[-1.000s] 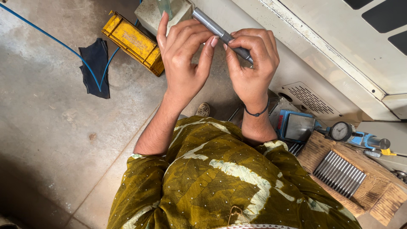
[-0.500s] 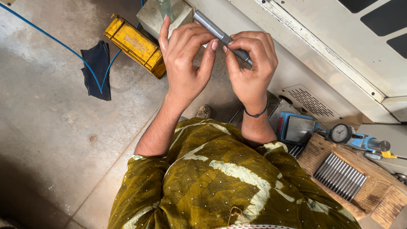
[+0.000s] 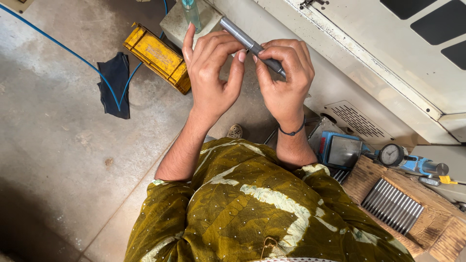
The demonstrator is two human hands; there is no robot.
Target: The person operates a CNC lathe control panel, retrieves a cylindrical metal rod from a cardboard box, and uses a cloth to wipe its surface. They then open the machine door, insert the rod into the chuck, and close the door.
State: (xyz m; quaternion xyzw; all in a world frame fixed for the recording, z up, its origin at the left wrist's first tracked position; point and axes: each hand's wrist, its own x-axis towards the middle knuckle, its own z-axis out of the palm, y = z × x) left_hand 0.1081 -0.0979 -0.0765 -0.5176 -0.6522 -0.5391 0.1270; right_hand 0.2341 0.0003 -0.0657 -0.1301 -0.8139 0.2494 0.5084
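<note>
A grey metal rod (image 3: 241,35) is held up in front of me, slanting from upper left to lower right. My right hand (image 3: 284,80) wraps its fingers around the rod's lower end. My left hand (image 3: 211,73) touches the rod's middle with fingertips and thumb, the index finger raised. A dark band circles my right wrist. Olive patterned cloth covers my lap below.
A yellow crate (image 3: 158,57) lies on the concrete floor, with a dark rag (image 3: 115,85) and a blue hose (image 3: 73,53) to its left. A white machine housing (image 3: 369,58) fills the right. A dial gauge (image 3: 392,155), a blue fixture (image 3: 342,150) and a tray of metal rods (image 3: 392,206) sit at lower right.
Both hands have stayed on the rod and shifted only slightly; the view has drifted a little.
</note>
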